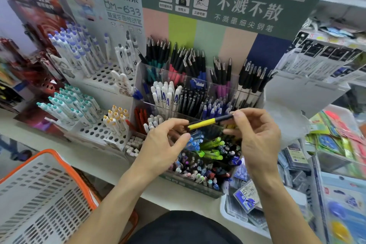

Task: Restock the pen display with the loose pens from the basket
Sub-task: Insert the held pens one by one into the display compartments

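While packed stationery racks crowd the pale shop shelf (93, 162), both hands hold one yellow-and-black pen (210, 122) above the tiered clear-plastic pen display (190, 184). Left hand (162, 144) pinches its yellow end, right hand (255, 134) its black end; it lies nearly level, rising rightward. An orange-rimmed white plastic basket (39, 194) sits lower left.

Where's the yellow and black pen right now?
Head view, centre: the yellow and black pen is held between left hand and right hand, above the pen display.
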Motion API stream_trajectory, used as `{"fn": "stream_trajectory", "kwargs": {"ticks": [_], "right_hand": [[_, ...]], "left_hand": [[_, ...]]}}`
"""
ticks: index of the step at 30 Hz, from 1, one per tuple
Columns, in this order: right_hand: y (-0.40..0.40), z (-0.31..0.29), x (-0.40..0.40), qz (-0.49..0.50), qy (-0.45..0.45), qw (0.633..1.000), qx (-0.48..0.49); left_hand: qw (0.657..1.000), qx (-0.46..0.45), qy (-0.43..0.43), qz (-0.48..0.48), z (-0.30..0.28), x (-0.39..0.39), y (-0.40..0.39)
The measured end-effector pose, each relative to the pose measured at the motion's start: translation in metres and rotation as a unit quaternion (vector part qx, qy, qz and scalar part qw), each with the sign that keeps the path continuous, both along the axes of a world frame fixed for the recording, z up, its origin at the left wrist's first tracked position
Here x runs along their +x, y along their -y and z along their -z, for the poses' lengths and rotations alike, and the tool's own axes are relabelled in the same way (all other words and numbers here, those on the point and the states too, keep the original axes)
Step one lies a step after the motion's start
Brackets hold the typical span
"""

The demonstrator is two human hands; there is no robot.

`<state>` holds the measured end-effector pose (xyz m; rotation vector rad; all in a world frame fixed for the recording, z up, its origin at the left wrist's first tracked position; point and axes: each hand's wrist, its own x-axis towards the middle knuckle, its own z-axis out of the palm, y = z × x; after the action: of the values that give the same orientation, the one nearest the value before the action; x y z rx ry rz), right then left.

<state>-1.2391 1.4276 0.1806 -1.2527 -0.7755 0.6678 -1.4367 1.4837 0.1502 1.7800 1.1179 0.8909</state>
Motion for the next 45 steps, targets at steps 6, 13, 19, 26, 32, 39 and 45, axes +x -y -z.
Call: {"fn": "stream_trajectory", "kwargs": {"ticks": [6,13,19,26,32,39,45], "right_hand": [[0.012,-0.005,0.020,0.118,0.040,0.990,0.064],[0.027,0.001,0.030,0.190,0.239,0.943,0.133],[0.007,0.013,0.038,0.120,0.431,0.894,0.034],[0.000,0.020,0.033,0.135,0.490,0.859,-0.066],[0.014,0.023,-0.036,0.022,0.455,0.889,0.044],[0.015,0.076,-0.176,-0.323,0.386,0.864,0.013],[-0.001,0.131,-0.300,-0.591,0.450,0.664,-0.084]], "left_hand": [[0.995,0.048,-0.085,-0.015,0.012,-0.007,0.012],[0.982,0.010,-0.176,0.063,0.030,0.000,0.023],[0.986,-0.009,-0.160,0.056,0.033,0.004,0.029],[0.996,-0.036,-0.082,0.025,0.032,-0.001,0.039],[0.994,-0.063,0.001,-0.086,0.029,-0.036,0.055],[0.970,-0.129,-0.079,-0.189,0.064,-0.129,0.091],[0.878,-0.264,-0.150,-0.371,0.120,-0.251,0.141]]}}
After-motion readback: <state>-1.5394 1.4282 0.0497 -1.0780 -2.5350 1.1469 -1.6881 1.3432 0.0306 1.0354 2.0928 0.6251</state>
